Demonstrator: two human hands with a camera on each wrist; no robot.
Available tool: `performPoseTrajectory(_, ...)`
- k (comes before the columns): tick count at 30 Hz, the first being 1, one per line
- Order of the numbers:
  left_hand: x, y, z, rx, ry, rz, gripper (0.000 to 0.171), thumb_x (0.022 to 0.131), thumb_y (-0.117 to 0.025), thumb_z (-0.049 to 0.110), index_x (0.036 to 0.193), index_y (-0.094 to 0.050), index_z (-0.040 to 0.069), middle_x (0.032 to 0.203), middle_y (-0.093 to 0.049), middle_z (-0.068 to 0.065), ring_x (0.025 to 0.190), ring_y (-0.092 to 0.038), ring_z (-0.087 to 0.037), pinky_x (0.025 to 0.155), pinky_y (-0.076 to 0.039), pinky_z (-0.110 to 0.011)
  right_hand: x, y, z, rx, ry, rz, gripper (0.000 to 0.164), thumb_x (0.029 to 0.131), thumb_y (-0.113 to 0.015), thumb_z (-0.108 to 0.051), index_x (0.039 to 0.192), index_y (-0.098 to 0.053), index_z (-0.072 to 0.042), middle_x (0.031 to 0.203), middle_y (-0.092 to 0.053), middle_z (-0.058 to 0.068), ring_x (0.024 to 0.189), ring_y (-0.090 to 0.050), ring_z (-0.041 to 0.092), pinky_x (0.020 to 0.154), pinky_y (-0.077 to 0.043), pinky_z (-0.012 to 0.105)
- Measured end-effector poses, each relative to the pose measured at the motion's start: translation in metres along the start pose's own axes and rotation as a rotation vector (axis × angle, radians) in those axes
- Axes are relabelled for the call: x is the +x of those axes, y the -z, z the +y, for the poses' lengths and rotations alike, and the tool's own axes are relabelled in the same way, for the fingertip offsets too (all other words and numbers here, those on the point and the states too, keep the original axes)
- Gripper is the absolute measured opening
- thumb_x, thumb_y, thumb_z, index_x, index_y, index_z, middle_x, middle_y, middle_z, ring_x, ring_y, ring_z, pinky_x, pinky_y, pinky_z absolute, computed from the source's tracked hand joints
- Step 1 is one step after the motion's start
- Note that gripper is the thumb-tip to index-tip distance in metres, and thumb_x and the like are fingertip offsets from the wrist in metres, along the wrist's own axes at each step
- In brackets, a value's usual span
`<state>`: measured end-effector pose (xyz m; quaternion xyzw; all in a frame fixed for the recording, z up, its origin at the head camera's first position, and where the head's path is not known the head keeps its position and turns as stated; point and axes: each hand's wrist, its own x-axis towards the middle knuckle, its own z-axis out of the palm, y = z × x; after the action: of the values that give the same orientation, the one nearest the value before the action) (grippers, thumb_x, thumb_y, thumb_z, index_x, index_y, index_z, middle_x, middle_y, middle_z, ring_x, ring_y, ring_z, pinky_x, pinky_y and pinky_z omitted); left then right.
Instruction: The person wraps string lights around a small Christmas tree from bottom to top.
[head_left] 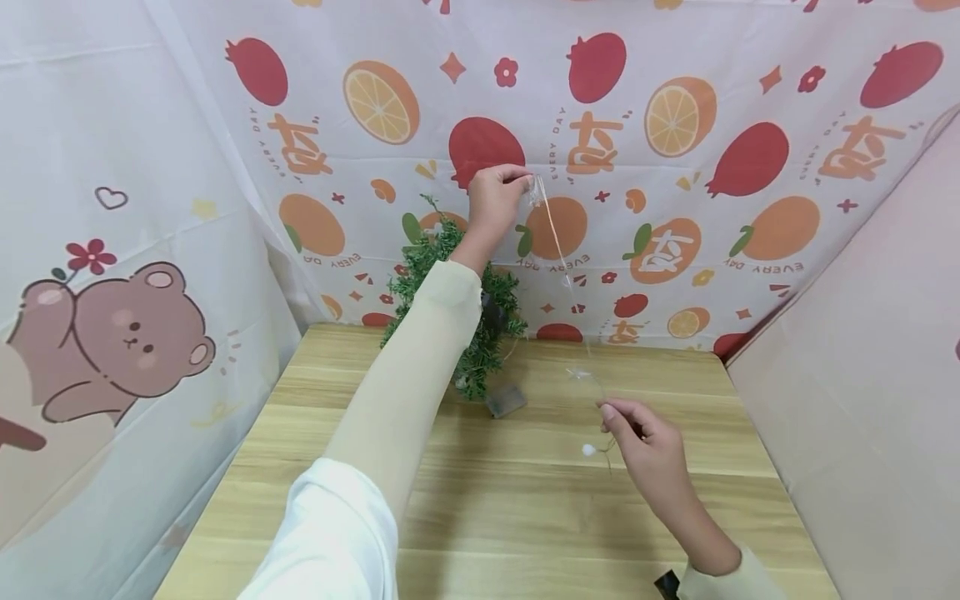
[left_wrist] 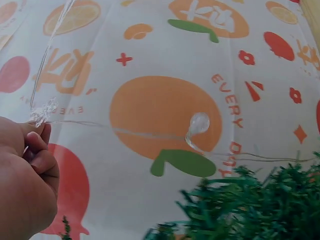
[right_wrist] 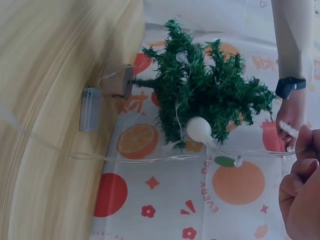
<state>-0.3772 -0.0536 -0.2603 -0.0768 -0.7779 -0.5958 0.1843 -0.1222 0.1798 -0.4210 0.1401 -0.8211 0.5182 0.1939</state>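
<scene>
Thin wire light string (head_left: 572,283) stretches between left fingers (head_left: 517,177) and right fingers (head_left: 611,414).

Makeshift recording booth: wooden table (head_left: 525,517) enclosed by fruit-print cloth backdrop (head_left: 675,125) and bear-print side curtain (head_left: 112,333).

A pale wooden table (head_left: 495,500) stands enclosed by fruit-printed cloth (head_left: 675,125) at 12 o'clock and a bear-printed sheet (head_left: 112,333) at 9 o'clock.
</scene>
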Motion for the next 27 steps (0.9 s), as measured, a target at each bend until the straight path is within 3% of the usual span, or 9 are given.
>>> performPoseTrajectory(5,0.008,0.001,0.010,-0.005,-0.008,0.011,0.020,0.099,-0.066,0.022,0.112,-0.078,0.013,0.114,-0.074,-0.003,0.102,-0.064,-0.012,0.084,-0.053,-0.025,-0.005,-0.003,-0.001,0.008,0.115,-0.034,0.012,0.096,-0.067,-0.003,0.101,-0.075,-0.010,0.078,-0.069,-0.001,0.054,-0.046,0.004,0.045,-0.038,0.021)
performPoseTrajectory(12,0.019,0.005,0.016,0.013,-0.009,0.033,0.019,0.099,-0.066,0.020,0.111,-0.078,0.012,0.110,-0.074,-0.005,0.096,-0.064,-0.012,0.082,-0.054,-0.024,-0.008,-0.007,-0.006,0.055,0.212,-0.057,0.020,0.091,-0.068,0.008,0.102,-0.075,-0.008,0.079,-0.069,0.001,0.057,-0.048,0.003,0.048,-0.040,0.018)
performPoseTrajectory(19,0.032,0.023,0.017,0.071,0.036,0.035,0.017,0.098,-0.067,0.017,0.109,-0.079,0.011,0.114,-0.072,-0.004,0.104,-0.062,-0.011,0.087,-0.053,-0.024,-0.009,-0.014,-0.016,0.106,0.358,-0.044,0.031,0.083,-0.069,0.019,0.104,-0.074,-0.003,0.079,-0.070,0.007,0.061,-0.054,0.002,0.050,-0.043,0.014)
performPoseTrajectory(23,0.040,0.034,0.021,0.129,0.073,-0.001,0.017,0.099,-0.066,0.017,0.109,-0.079,0.011,0.120,-0.070,-0.004,0.118,-0.057,-0.012,0.099,-0.050,-0.027,-0.009,-0.019,-0.024,0.148,0.449,-0.049,0.035,0.080,-0.067,0.022,0.106,-0.074,-0.001,0.081,-0.070,0.008,0.061,-0.055,0.005,0.052,-0.044,0.014)
performPoseTrajectory(27,0.049,0.048,0.026,0.231,0.114,-0.078,0.020,0.100,-0.065,0.021,0.114,-0.078,0.015,0.130,-0.066,-0.002,0.126,-0.052,-0.013,0.105,-0.047,-0.030,-0.009,-0.024,-0.035,0.187,0.478,-0.056,0.035,0.081,-0.067,0.021,0.107,-0.074,-0.002,0.080,-0.069,0.008,0.061,-0.055,0.005,0.052,-0.045,0.014)
